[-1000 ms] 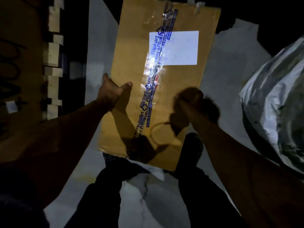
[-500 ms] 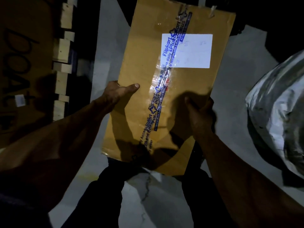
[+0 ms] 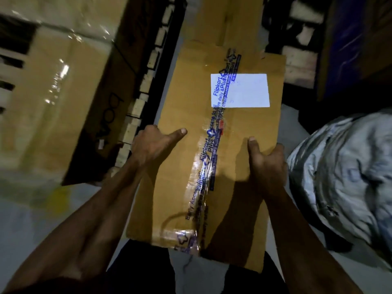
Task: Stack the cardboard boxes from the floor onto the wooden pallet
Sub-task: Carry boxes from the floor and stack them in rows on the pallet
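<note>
At centre frame the left hand (image 3: 151,145) grips the left edge of a Flipkart-taped cardboard box (image 3: 188,170), thumb flat on top, while the right hand (image 3: 266,164) clasps its right edge, thumb likewise on top. A white label (image 3: 244,90) sits toward its far end. Left lies a wooden pallet (image 3: 135,111) carrying a large carton (image 3: 57,98); right, a crumpled plastic-wrapped bundle (image 3: 347,177) on the grey floor (image 3: 27,219)
</note>
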Demonstrator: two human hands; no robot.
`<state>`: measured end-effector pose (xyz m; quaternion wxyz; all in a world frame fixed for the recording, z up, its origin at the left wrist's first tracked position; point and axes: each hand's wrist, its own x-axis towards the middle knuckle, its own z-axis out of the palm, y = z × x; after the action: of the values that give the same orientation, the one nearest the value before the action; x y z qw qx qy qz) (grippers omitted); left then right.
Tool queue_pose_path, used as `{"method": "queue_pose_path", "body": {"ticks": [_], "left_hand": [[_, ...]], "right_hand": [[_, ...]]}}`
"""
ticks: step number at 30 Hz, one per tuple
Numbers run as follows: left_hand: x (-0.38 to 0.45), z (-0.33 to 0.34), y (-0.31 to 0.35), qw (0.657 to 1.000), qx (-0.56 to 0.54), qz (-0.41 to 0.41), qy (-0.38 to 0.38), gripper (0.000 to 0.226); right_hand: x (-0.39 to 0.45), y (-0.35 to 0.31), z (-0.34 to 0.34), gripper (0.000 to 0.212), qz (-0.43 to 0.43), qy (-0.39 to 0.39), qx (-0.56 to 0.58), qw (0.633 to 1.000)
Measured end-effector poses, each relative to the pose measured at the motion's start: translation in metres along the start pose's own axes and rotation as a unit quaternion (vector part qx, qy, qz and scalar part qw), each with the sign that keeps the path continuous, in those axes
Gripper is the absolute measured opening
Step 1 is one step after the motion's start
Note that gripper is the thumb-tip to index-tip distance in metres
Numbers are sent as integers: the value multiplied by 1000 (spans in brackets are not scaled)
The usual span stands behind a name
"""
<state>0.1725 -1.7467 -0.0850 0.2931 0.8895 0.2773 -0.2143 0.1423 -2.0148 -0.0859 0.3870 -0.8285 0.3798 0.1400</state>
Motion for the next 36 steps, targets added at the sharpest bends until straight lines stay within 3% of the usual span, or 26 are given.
{"method": "queue_pose_path", "body": {"ticks": [8,16,19,30,36], "left_hand": [[-106,-171,19,991,-4,80,108,74],[-203,-294,-23,977,-14,97,188,83],[-242,-315,-43,968,-3,97,231,73],[-379,-333,-133,951,-34,21,306,70],[-420,-346,-202,938,-72,-7,339,72]], "right_hand": [[-138,-114,-79,69,-84,58,-4,995],[-273,-161,-110,67,-157,70,14,985],[-309,-164,-116,67,-193,61,18,979],[-426,-133,-132,49,-291,0,-1,957],[-490,-133,-110,60,-320,-27,-36,946]]}}
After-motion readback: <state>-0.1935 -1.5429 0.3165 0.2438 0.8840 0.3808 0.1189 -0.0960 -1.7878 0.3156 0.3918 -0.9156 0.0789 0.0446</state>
